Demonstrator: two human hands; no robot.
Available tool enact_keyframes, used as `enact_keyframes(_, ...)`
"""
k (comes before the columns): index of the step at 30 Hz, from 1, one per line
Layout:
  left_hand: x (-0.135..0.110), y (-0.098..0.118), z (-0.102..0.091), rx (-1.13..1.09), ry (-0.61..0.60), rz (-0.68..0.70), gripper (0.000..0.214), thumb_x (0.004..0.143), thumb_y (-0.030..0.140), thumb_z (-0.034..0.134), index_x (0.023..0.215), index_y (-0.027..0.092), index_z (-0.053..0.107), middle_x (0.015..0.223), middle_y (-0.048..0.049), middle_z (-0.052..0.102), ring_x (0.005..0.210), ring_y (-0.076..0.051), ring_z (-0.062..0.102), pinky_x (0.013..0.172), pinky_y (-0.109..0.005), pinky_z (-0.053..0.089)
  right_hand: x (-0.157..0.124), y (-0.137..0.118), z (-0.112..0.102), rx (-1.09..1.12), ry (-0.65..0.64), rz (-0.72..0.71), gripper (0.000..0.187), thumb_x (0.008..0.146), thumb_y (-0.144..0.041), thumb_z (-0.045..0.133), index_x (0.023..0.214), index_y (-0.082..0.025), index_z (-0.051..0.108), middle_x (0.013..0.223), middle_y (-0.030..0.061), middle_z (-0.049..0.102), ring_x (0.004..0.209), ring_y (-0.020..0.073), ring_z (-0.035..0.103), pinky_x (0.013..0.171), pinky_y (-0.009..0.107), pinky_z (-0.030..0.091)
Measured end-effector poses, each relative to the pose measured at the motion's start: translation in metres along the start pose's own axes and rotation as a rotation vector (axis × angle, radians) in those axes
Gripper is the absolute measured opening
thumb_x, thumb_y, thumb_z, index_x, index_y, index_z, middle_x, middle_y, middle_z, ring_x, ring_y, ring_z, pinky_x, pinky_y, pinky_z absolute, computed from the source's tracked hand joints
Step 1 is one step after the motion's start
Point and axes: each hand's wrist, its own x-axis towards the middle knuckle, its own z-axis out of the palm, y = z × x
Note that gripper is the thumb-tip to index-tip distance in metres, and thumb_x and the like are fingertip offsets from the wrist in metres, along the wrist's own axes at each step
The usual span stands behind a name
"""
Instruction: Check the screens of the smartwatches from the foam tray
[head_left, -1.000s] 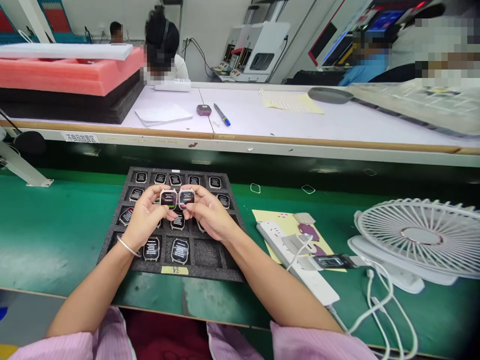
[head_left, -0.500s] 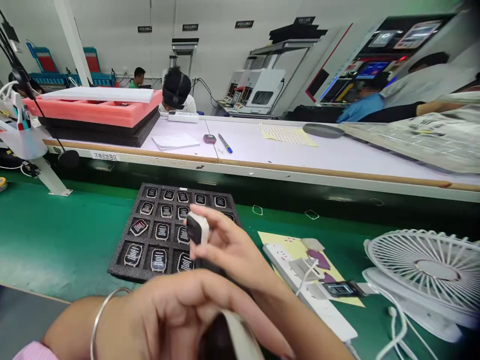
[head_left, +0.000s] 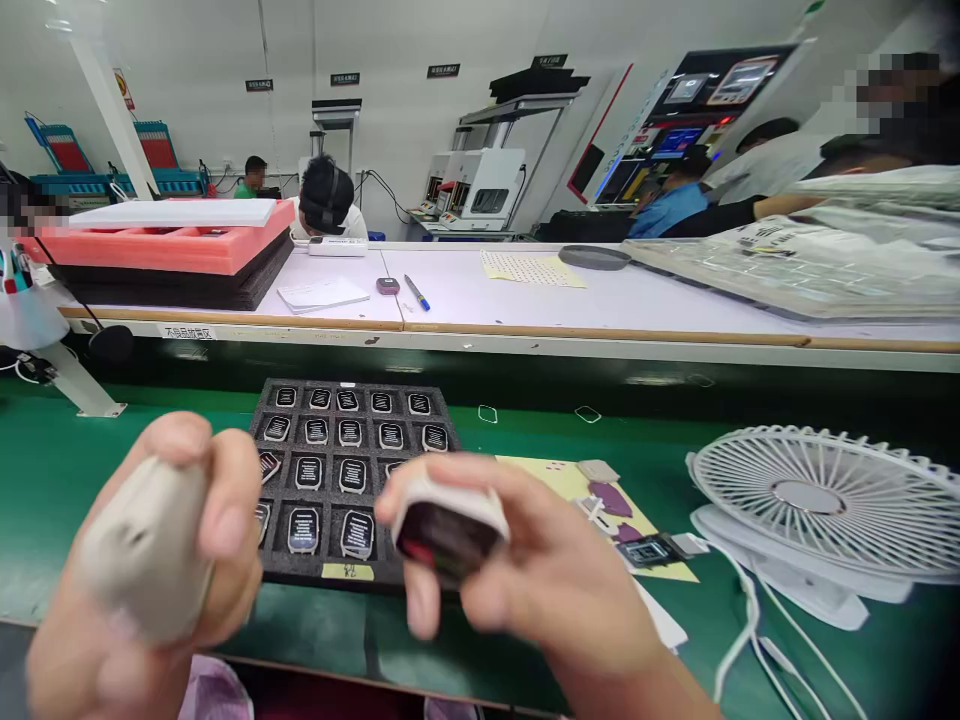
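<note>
My left hand (head_left: 217, 540) is closed around a beige rounded device (head_left: 154, 545), raised close to the camera. It is blurred, and I cannot make out its exact kind. Between the thumb and fingers of my right hand (head_left: 547, 560) is a smartwatch body (head_left: 454, 530) with a dark screen and a pale case, tilted toward me. Just behind both hands lies a black foam tray (head_left: 330, 575) of strapless smartwatch bodies, each in its own pocket with white text on its screen. My right hand hides part of the tray's lower right; my left hand covers its lower left corner.
To the right stands a white fan (head_left: 810, 500) with cables trailing from it. A yellow sheet (head_left: 536, 475) with small parts lies beside a partly hidden white power strip (head_left: 664, 615). Behind runs a raised white shelf (head_left: 450, 300) with a pink foam stack (head_left: 247, 245). Other people sit beyond.
My left hand has moved left and up with the beige device, away from my right arm. My right hand has come nearer and lower, turning the watch's dark screen toward me. The view has shifted.
</note>
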Motion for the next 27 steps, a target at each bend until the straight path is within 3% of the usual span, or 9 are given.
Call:
enact_keyframes(1, 0.007, 0.003, 0.010, -0.046, 0.007, 0.059, 0.065, 0.061, 0.059, 0.086, 0.118, 0.041, 0.061, 0.082, -0.0006, 0.061, 0.034, -0.003, 0.034, 0.027, -0.022, 0.032, 0.012, 0.002, -0.006, 0.058, 0.046, -0.010, 0.047, 0.083, -0.033, 0.080, 0.128, -0.038, 0.065, 0.118, 0.0053, 0.073, 0.070, 0.0162, 0.074, 0.070, 0.034, 0.060)
enact_keyframes(3, 0.025, 0.005, 0.024, -0.079, -0.010, 0.111, 0.049, 0.066, 0.038, 0.088, 0.110, 0.035, 0.066, 0.093, -0.0013, 0.065, 0.041, -0.001, 0.039, 0.034, -0.018, 0.037, 0.036, 0.009, -0.020, 0.134, 0.165, 0.051, 0.051, 0.080, -0.031, 0.082, 0.128, -0.032, 0.064, 0.118, 0.0073, 0.074, 0.079, 0.0178, 0.075, 0.077, 0.034, 0.059)
enact_keyframes(7, 0.059, -0.020, 0.027, 0.023, 0.096, 0.057, 0.052, 0.071, 0.019, 0.083, 0.118, 0.027, 0.061, 0.094, -0.0015, 0.066, 0.067, -0.008, 0.057, 0.058, -0.017, 0.049, 0.070, 0.037, -0.046, 0.286, 0.352, 0.199, 0.030, 0.092, -0.035, 0.066, 0.119, -0.023, 0.064, 0.106, 0.0103, 0.078, 0.077, 0.0185, 0.075, 0.072, 0.032, 0.058)
enact_keyframes(12, 0.080, -0.058, 0.022, 0.094, 0.153, -0.019, 0.056, 0.067, 0.016, 0.079, 0.117, 0.020, 0.056, 0.098, -0.0020, 0.065, 0.089, -0.013, 0.062, 0.079, -0.024, 0.052, 0.087, 0.058, -0.061, 0.344, 0.401, 0.277, 0.019, 0.098, -0.032, 0.056, 0.111, -0.021, 0.065, 0.092, 0.0074, 0.079, 0.062, 0.0150, 0.070, 0.060, 0.028, 0.055)
enact_keyframes(19, 0.099, -0.069, 0.025, 0.096, 0.136, -0.015, 0.060, 0.064, 0.017, 0.078, 0.119, 0.019, 0.054, 0.102, -0.0026, 0.064, 0.091, -0.014, 0.062, 0.079, -0.024, 0.050, 0.102, 0.045, -0.063, 0.253, 0.355, 0.138, 0.021, 0.095, -0.030, 0.060, 0.115, -0.023, 0.064, 0.091, 0.0060, 0.078, 0.062, 0.0144, 0.071, 0.063, 0.028, 0.055)
enact_keyframes(27, 0.095, -0.107, 0.018, 0.115, 0.221, -0.084, 0.066, 0.067, 0.016, 0.076, 0.128, 0.020, 0.050, 0.104, -0.0040, 0.066, 0.086, -0.013, 0.064, 0.073, -0.023, 0.051, 0.099, 0.085, -0.077, 0.311, 0.448, 0.220, 0.019, 0.092, -0.035, 0.063, 0.106, -0.020, 0.064, 0.087, 0.0059, 0.077, 0.060, 0.0163, 0.071, 0.059, 0.029, 0.053)
